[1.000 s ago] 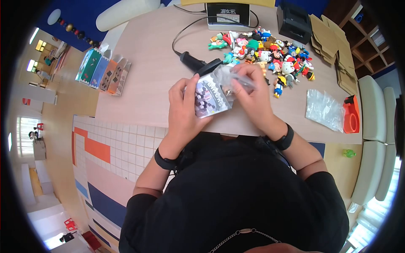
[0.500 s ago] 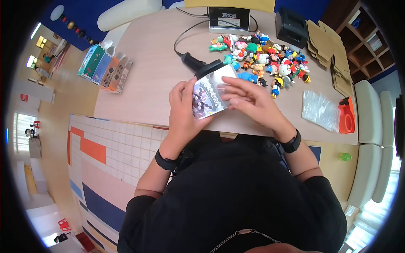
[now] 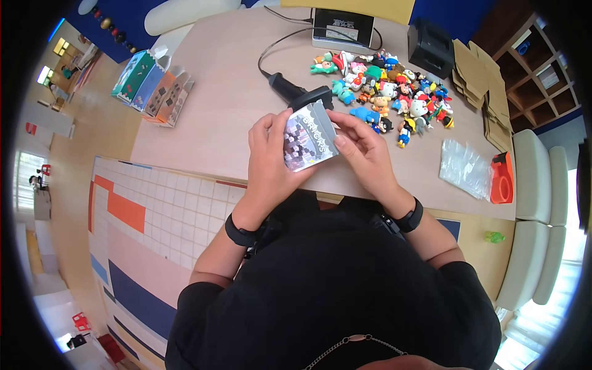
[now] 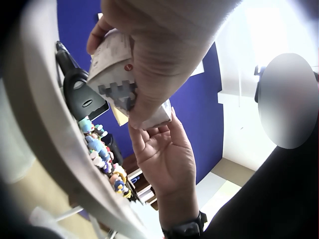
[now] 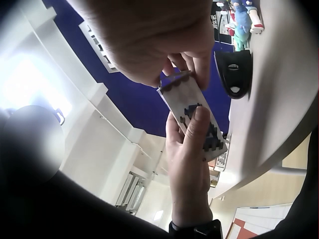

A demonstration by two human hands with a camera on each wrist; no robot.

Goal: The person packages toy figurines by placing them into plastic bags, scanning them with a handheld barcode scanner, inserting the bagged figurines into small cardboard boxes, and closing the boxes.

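Note:
A small white-and-grey printed box [image 3: 306, 140] is held above the table's front edge. The left hand [image 3: 269, 154] grips its left side, thumb along the lower edge; in the right wrist view that thumb presses on the box [image 5: 192, 107]. At the opposite end, the right hand [image 3: 368, 153] has fingers and thumb on the box's edge, as the left wrist view shows with the right hand [image 4: 167, 159] beneath the box [image 4: 115, 69]. An end of the box looks open in the right wrist view. Right behind it lies a black handheld scanner [image 3: 296, 92].
Many small toy figures [image 3: 394, 92] lie in a heap behind the right hand. Clear plastic bags [image 3: 464, 169] and an orange holder [image 3: 502, 179] are at the right. Cardboard [image 3: 478, 80], a black printer [image 3: 430, 48] and a scanner base [image 3: 343, 28] stand farther back; patterned boxes [image 3: 154, 89] stand left.
The clear plastic that the right hand pinched at the box's end is gone from there. The right hand came away from the box, then returned to its right edge; the left keeps its grip.

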